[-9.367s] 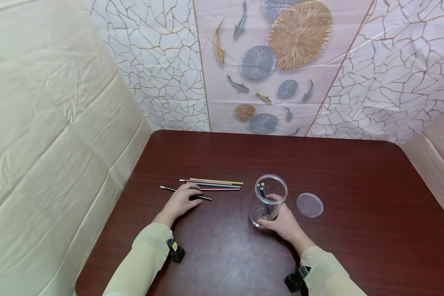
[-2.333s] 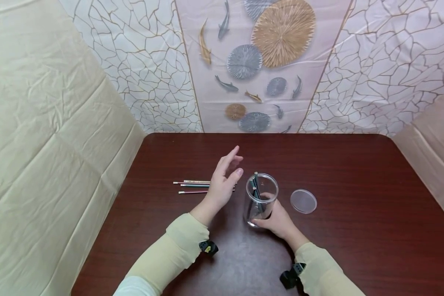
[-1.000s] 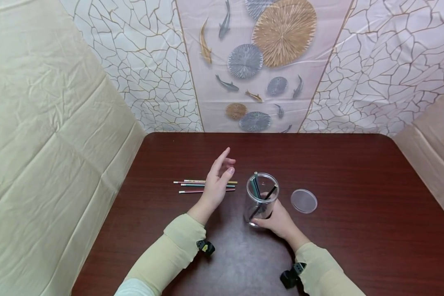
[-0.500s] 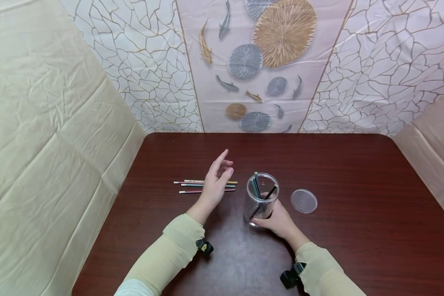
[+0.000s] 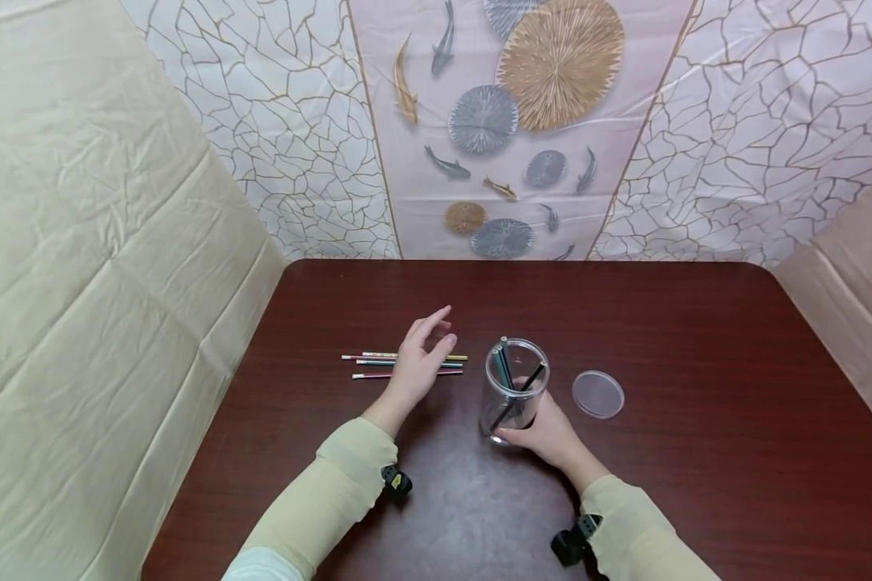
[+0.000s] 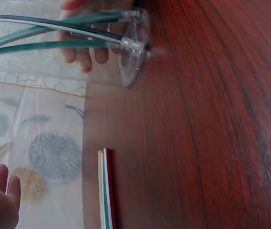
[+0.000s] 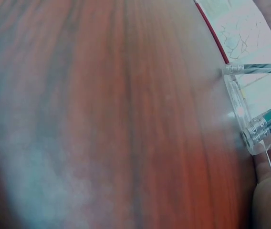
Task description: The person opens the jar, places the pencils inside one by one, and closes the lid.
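Note:
My right hand grips a clear plastic jar low on its right side, fingers wrapped around the wall. Inside the jar, several dark and green pencils stand with their eraser ends down; one black pencil leans to the right. My left hand hovers over a few loose pencils, its fingers extended and holding nothing. Those pencils lie side by side, partly hidden by the hand. In the left wrist view the jar's base and the loose pencils both show.
A round clear lid lies flat to the right of the jar. Everything rests on a dark red-brown wooden table. Patterned cloth hangs behind the far edge, with cream fabric along the left side.
Over the last seconds a black pencil has gone into the jar and tipped to the right. My left hand has drifted left and lower, over the loose pencils. The right hand stays on the jar.

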Tool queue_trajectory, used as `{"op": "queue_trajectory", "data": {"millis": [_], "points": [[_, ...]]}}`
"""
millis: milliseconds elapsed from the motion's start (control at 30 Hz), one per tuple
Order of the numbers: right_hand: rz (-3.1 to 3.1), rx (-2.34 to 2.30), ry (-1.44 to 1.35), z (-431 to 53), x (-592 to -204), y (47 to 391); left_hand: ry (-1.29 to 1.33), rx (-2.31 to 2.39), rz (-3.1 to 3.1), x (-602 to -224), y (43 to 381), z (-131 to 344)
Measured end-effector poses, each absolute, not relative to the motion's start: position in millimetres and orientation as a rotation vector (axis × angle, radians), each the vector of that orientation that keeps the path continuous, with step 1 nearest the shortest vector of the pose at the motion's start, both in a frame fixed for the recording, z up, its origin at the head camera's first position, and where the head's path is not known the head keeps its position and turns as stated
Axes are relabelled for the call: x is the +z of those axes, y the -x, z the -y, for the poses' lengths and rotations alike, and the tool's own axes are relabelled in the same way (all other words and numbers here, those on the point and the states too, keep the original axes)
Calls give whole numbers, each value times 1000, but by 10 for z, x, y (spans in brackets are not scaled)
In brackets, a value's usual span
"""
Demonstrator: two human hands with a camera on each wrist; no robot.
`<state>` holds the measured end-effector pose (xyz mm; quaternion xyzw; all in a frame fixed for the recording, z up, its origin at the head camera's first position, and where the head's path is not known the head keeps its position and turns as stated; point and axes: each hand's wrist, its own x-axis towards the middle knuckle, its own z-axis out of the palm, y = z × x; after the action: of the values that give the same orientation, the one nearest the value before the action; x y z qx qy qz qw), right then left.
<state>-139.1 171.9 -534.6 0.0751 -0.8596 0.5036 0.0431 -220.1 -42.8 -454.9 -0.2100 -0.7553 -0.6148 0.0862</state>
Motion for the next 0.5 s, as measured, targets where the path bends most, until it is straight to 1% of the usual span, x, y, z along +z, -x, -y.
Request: {"op": "queue_trajectory", "data": {"millis": [267,500], "points": [[2622,1543,-229,-1714,-5332,1387,607,-1717,2400,-4728,2307,504],[2628,1538,-212,-1713,-5325,1369,682,-1446,2576,-4791,2377,573]]}}
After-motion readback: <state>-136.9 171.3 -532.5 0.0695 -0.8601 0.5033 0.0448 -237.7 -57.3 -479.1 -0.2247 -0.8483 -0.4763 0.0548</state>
